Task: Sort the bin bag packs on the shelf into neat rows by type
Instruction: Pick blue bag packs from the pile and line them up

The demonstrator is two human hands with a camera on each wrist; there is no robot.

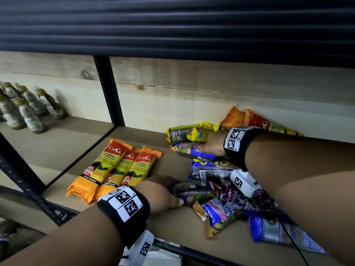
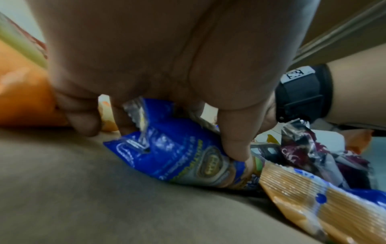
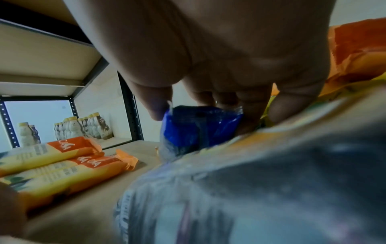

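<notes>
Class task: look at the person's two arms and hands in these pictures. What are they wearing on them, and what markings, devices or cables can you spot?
Both forearms are bare, without sleeves. Each wrist carries a black band topped with white squares printed with black square code markers. A white camera block bearing the same markers sits under the right wrist, a thin black cable trailing below it. The left hand and right hand wear no gloves.

The flat wooden shelf board point(image 1: 169, 225) carries three orange lemon-print packs point(image 1: 113, 169) in a row; right of these, jumbled blue, yellow and orange packs point(image 1: 215, 181).
</notes>
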